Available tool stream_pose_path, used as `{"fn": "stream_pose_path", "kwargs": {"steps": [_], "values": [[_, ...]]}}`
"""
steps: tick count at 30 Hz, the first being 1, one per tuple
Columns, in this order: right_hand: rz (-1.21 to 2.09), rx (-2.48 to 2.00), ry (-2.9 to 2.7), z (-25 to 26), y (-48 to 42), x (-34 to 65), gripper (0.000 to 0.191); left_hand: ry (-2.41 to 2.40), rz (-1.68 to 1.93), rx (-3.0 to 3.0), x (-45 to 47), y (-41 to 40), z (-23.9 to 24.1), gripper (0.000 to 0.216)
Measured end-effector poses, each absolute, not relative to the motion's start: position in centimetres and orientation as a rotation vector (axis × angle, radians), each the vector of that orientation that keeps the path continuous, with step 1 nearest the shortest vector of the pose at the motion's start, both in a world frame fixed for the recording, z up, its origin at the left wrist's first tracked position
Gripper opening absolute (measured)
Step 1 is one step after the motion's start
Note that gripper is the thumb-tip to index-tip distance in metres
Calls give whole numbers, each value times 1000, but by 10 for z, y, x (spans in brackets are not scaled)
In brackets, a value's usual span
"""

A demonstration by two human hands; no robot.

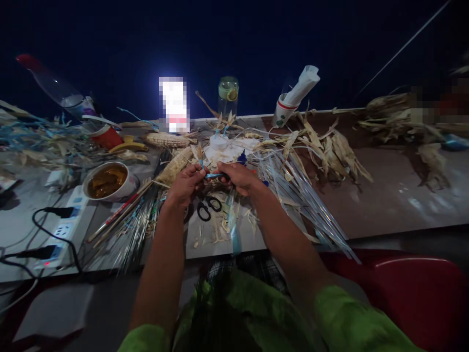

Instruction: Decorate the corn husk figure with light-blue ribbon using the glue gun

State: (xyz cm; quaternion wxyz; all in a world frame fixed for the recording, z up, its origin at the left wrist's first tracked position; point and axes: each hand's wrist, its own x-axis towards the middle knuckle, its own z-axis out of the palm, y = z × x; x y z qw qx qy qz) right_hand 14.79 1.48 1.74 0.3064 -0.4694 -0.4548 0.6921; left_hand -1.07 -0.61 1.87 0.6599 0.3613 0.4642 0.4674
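Observation:
My left hand [187, 185] pinches the base of a small dried corn husk piece [200, 153] that points upward. A light blue plastic strip [213, 175] wraps its lower end and runs taut to my right hand [239, 178], whose fingers are closed on it. Below both hands lie black-handled scissors [209, 208], their blades hard to make out. Beyond my hands, husk pieces with blue wraps [224, 128] stand by a round white object [219, 142]. A stripped corncob [178, 165] lies beside my left hand.
To the left are a bowl of brown liquid [107, 182], a power strip [65, 229] with plugged cables, and thin wires [132, 239]. Clear rods [315, 205] and dried husks [339, 146] lie rightward. A lit screen [175, 103], jar [228, 95] and paper cup [284, 111] stand behind.

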Motion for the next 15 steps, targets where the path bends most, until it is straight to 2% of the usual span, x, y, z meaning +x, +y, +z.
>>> {"fn": "stream_pose_path", "kwargs": {"steps": [6, 15], "values": [[1465, -1238, -1422, 5, 20, 152, 19, 1088, 1016, 876, -8, -9, 23, 26], [1293, -1410, -1798, 31, 10, 155, 16, 1055, 973, 909, -9, -10, 24, 27]]}}
